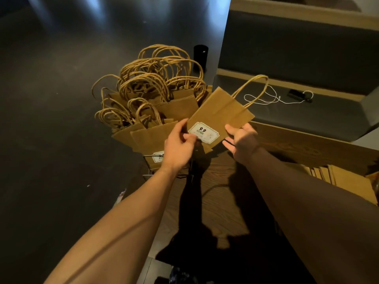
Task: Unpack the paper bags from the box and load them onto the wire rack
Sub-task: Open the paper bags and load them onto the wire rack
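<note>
A flat brown paper bag (221, 113) with a white "9.9" label and twisted handles is held in the air at the centre. My left hand (180, 142) pinches its lower left corner by the label. My right hand (243, 139) has relaxed fingers, and its thumb touches the bag's lower right edge. To the left, several like bags (151, 111) stand packed in the wire rack (148, 158), handles up. At the right edge, the cardboard box (307, 146) holds more flat bags (344, 179).
A wooden table top (217, 193) lies under my arms. A grey bench (307, 111) at the right carries a white cable (274, 99) and a small dark device (296, 94). A black cylinder (200, 53) stands on the dark floor (51, 119).
</note>
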{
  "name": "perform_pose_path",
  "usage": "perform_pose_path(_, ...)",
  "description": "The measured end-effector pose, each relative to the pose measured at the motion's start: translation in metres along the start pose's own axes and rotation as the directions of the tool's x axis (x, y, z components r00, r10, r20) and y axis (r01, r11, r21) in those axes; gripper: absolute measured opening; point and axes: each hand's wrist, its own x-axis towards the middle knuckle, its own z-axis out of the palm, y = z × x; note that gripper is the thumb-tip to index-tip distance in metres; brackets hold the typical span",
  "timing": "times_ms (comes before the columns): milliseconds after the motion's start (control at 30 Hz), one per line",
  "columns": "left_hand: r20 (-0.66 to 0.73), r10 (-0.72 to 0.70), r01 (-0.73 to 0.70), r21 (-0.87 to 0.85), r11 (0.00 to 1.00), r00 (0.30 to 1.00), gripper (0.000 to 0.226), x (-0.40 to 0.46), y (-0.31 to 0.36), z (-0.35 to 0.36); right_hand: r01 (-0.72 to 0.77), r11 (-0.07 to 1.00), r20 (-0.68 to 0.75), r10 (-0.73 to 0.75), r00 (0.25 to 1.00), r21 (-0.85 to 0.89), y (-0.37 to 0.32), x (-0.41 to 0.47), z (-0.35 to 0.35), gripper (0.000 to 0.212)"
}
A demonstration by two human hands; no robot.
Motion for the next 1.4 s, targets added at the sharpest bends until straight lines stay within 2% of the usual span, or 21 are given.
perform_pose_path(67,-0.019,0.13,-0.129,0.071,0.989,0.991,0.051,-0.014,0.007,-0.006,0.035,0.999,-0.003,-0.035,0.999,0.022,0.003,0.003,0.006,0.026)
perform_pose_path(133,-0.048,0.254,-0.24,0.196,0.951,0.966,0.038,-0.021,0.013,-0.016,0.073,0.997,-0.044,-0.072,0.996,0.002,0.004,0.006,0.014,0.026)
perform_pose_path(167,-0.105,0.291,-0.258,0.251,0.933,0.951,0.027,-0.021,0.016,-0.023,0.084,0.996,-0.062,-0.084,0.994,-0.007,0.005,0.007,0.017,0.025)
perform_pose_path(233,-0.308,0.315,-0.229,0.284,0.931,0.898,0.025,-0.017,0.012,-0.04,0.076,0.996,-0.061,-0.078,0.995,-0.036,0.008,0.008,0.023,0.023)
perform_pose_path(300,-0.486,0.287,-0.168,0.275,0.947,0.825,0.038,-0.015,0.004,-0.06,0.046,0.995,-0.035,-0.049,0.998,-0.084,0.016,0.011,0.029,0.023)
perform_pose_path(400,-0.597,0.178,-0.032,0.247,0.969,0.782,0.063,-0.017,-0.016,-0.082,0.059,0.988,-0.026,-0.063,0.998,-0.141,0.026,0.011,0.037,0.019)
perform_pose_path(467,-0.575,0.035,0.072,0.163,0.984,0.817,0.079,-0.016,-0.026,-0.092,0.117,0.968,-0.036,-0.128,0.991,-0.22,0.028,0.011,0.042,0.018)
perform_pose_path(533,-0.473,-0.085,0.107,0.02,0.994,0.877,0.086,-0.014,-0.031,-0.098,0.147,0.962,-0.03,-0.158,0.987,-0.232,0.024,0.007,0.048,0.018)
perform_pose_path(633,-0.448,-0.213,0.149,-0.173,0.974,0.869,0.066,-0.005,-0.033,-0.102,0.12,0.972,-0.042,-0.131,0.99,-0.201,0.017,0.008,0.055,0.018)
perform_pose_path(700,-0.476,-0.263,0.194,-0.189,0.963,0.839,0.057,0.002,-0.036,-0.105,0.134,0.925,-0.03,-0.154,0.988,-0.357,0.02,0.01,0.057,0.012)
perform_pose_path(800,-0.471,-0.263,0.206,-0.17,0.964,0.842,0.053,0.006,-0.042,-0.109,0.195,0.687,0.095,-0.181,0.979,-0.7,0.032,0.014,0.056,0.019)
perform_pose_path(867,-0.449,-0.251,0.205,-0.15,0.967,0.858,0.053,0.008,-0.046,-0.11,0.219,0.562,0.176,-0.13,0.976,-0.798,0.042,0.014,0.056,0.022)
perform_pose_path(1033,-0.404,-0.276,0.229,-0.161,0.96,0.872,0.065,0.007,-0.05,-0.11,0.183,0.587,0.145,-0.112,0.983,-0.789,0.055,0.01,0.054,0.018)
perform_pose_path(1167,-0.397,-0.276,0.234,-0.15,0.961,0.875,0.064,0.001,-0.045,-0.105,0.169,0.588,0.133,-0.105,0.986,-0.791,0.053,0.012,0.053,0.018)
perform_pose_path(1233,-0.479,-0.264,0.255,-0.086,0.963,0.837,0.058,-0.004,-0.04,-0.102,0.173,0.578,0.161,-0.073,0.984,-0.798,0.053,0.014,0.052,0.021)
perform_pose_path(1300,-0.578,-0.241,0.271,-0.036,0.962,0.779,0.035,-0.01,-0.035,-0.1,0.171,0.602,0.154,-0.08,0.985,-0.78,0.053,0.014,0.05,0.022)
perform_pose_path(1333,-0.584,-0.211,0.255,-0.008,0.967,0.784,0.029,-0.014,-0.034,-0.097,0.169,0.615,0.139,-0.098,0.985,-0.77,0.053,0.014,0.047,0.022)
perform_pose_path(1400,-0.486,-0.139,0.189,0.056,0.98,0.863,0.039,-0.022,-0.031,-0.085,0.156,0.637,0.112,-0.11,0.988,-0.755,0.053,0.014,0.042,0.018)
